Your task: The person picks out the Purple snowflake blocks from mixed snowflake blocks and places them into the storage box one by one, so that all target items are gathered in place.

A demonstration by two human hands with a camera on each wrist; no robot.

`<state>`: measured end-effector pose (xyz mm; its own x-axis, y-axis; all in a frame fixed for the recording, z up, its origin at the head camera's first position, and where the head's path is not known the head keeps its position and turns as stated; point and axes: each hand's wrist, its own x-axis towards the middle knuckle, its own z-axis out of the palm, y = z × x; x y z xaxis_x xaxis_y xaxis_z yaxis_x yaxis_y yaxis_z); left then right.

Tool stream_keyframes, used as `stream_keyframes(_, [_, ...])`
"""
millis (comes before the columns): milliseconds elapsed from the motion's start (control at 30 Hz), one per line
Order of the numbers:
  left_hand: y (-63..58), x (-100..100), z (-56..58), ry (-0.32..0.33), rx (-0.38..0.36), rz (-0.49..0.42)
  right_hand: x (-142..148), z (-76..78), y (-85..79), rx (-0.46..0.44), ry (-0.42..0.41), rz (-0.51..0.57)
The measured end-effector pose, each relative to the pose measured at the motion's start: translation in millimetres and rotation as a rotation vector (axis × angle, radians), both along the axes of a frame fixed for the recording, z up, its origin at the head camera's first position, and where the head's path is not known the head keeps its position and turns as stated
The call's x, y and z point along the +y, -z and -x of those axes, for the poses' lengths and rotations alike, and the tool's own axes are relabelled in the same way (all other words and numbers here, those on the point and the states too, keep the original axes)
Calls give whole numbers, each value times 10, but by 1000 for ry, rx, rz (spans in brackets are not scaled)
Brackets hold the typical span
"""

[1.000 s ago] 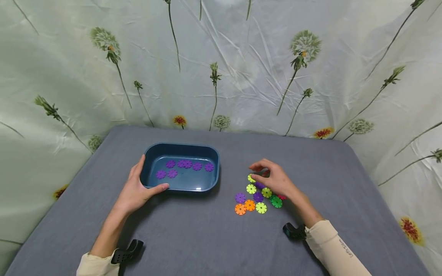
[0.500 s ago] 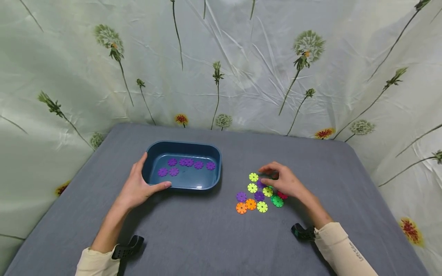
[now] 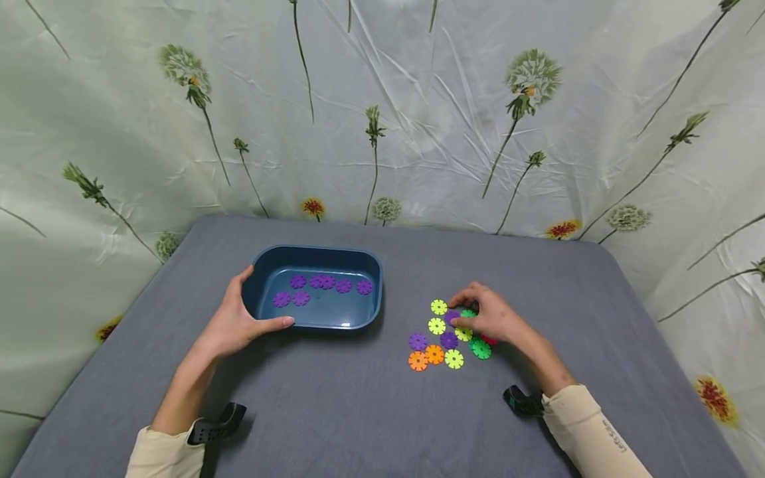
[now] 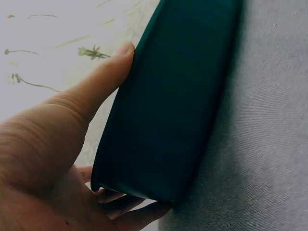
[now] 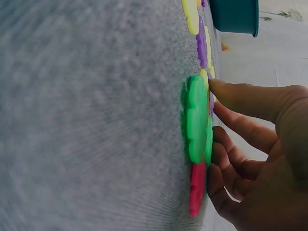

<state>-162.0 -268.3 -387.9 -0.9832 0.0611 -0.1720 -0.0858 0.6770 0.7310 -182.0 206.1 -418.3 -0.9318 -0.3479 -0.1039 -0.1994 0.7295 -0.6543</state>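
Observation:
My left hand point(image 3: 232, 322) grips the left end of a dark blue plastic tub point(image 3: 317, 320), its thumb along the near rim and its fingers at the end wall. Several purple notched discs point(image 3: 343, 286) lie flat inside. My right hand point(image 3: 493, 317) is low over a group of toy interlocking discs, with thumb and index fingertips at opposite edges of a purple disc point(image 3: 451, 317). The right wrist view shows its other fingers curled beside a green disc point(image 5: 196, 120); a red disc point(image 5: 196, 187) is just below. Part of the group is hidden beneath the right hand.
Yellow discs point(image 3: 437, 326), orange discs point(image 3: 418, 360) and two more purple discs point(image 3: 449, 340) lie close together on the grey cloth point(image 3: 358, 411). A flower-printed curtain point(image 3: 418, 133) hangs behind the table. Black straps point(image 3: 218, 423) sit at both wrists.
My right hand has shifted slightly right, from the far yellow disc to the purple one, with thumb and index now about its edges. My left hand keeps its grip on the tub.

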Motion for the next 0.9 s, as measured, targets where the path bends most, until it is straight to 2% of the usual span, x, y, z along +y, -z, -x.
stream_keyframes(233, [1, -19, 62, 30, 36, 42, 0, 0, -26, -18, -18, -15])
stream_keyframes(500, [3, -30, 45, 49, -17, 72, -15, -1, -31, -27, -37, 30])
stream_keyframes(800, [12, -36, 48, 55, -18, 57, -36, 1, -41, -18, -66, 83])
stream_keyframes(900, [14, -33, 56, 56, -20, 48, -50, 6, -28, 5, -43, 114])
